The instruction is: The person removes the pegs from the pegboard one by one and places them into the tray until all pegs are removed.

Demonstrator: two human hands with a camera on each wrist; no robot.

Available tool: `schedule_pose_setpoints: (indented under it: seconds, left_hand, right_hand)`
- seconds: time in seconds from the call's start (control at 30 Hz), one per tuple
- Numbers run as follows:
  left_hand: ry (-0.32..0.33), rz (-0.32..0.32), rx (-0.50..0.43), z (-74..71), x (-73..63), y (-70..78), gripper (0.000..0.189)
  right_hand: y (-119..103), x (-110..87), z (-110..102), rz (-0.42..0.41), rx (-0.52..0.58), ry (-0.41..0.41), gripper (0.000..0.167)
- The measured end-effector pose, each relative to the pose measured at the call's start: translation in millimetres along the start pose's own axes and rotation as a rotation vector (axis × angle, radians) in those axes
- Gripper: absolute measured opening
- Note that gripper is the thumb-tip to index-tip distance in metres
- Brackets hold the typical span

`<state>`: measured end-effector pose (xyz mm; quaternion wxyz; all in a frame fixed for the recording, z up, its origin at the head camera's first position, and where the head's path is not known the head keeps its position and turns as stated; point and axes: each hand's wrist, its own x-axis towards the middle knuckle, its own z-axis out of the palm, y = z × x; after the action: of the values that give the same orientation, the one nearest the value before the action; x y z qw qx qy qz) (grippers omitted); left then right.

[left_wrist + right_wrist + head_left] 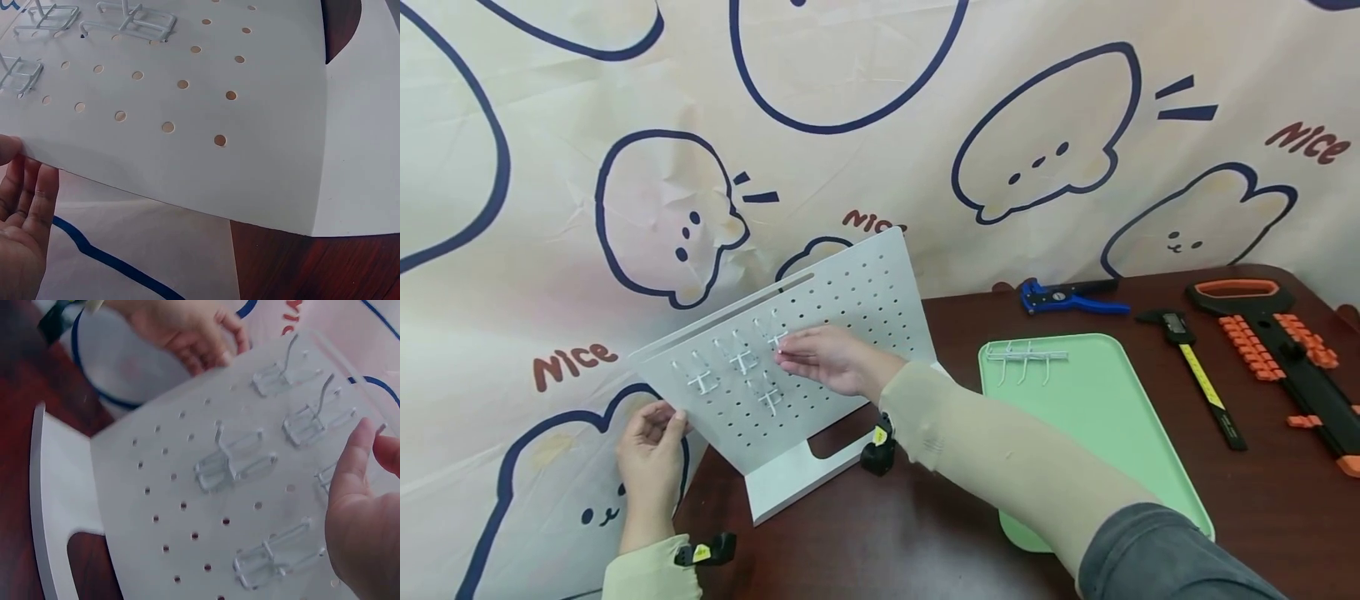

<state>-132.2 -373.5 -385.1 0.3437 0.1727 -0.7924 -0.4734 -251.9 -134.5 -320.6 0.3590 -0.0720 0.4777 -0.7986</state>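
My left hand (651,450) holds a white pegboard (857,308) by its left edge, thumb on the front and fingers behind. The pegboard stands tilted on its folded base. Several white wire hooks (742,358) hang in its holes, some in an upper row and others, such as one hook (231,465), lower down. In the head view my right hand (827,358) is at the upper row, its fingertips on a hook (777,338). The right wrist view shows that hook's prong tip between thumb and finger; my hand hides most of it.
Right of the pegboard, a light green tray (1105,417) carries more white wire hooks (1026,356) near its far end. Beyond it lie a blue wire stripper (1067,298), a caliper (1198,375) and a black-and-orange tool (1292,358). A printed cloth (850,183) hangs behind the table.
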Motion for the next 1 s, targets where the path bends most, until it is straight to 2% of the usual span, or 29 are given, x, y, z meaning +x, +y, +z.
schedule_pose_setpoints:
  seconds: [0.1, 0.27, 0.47, 0.63, 0.87, 1.0]
  left_hand:
    - [-0.002, -0.006, 0.010, -0.4, -0.2, -1.5, 0.016]
    - [-0.006, -0.018, 0.008, 0.3, -1.1, -2.6, 0.015]
    - [-0.009, -0.022, 0.009, 1.9, -1.1, -3.6, 0.015]
    - [-0.007, -0.040, 0.011, 2.3, -1.0, -5.0, 0.016]
    - [-0.002, -0.026, 0.047, 3.1, -2.8, -4.0, 0.020]
    - [0.016, -0.015, 0.042, 3.9, -4.1, -2.7, 0.017]
  right_hand:
    - [1, -0.1, 2, 0.013, 0.019, -0.014, 0.029]
    - [3, -5.7, 4, 0.022, -0.021, -0.047, 0.032]
    - [3, -22.2, -17, 0.011, -0.099, -0.047, 0.032]
    - [0, -33.8, -57, -0.041, -0.145, 0.006, 0.024]
    - [-14, -59.9, -131, -0.104, -0.155, 0.168, 0.036]
    - [-25, -76.4, -167, -0.123, -0.175, 0.228, 0.034]
